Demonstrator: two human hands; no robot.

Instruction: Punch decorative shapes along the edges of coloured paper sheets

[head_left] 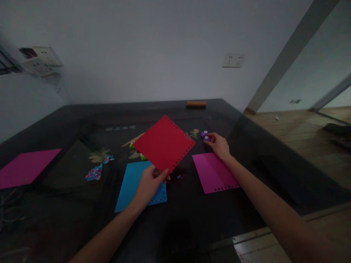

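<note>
My left hand [150, 180] pinches the lower corner of a red paper sheet [163, 144], held tilted above the table, with punched holes along its two right edges. Beyond it to the right, the fingers of my right hand [219, 145] close on a small purple hole punch [205, 136] with round white eyes. Under my left hand lies a blue sheet [133, 179], holed along its near edge and part of its right side. A magenta sheet [212, 171] with holes along its near edge lies beneath my right forearm. Green goggle-eyed pieces [132, 145] are partly hidden behind the red sheet.
Small coloured paper bits [94, 172] are heaped at left, and a few dots [179, 176] lie near the middle. Another magenta sheet [29, 167] is at the far left. A brown roll [196, 104] rests at the back of the dark table [189, 215], by the wall.
</note>
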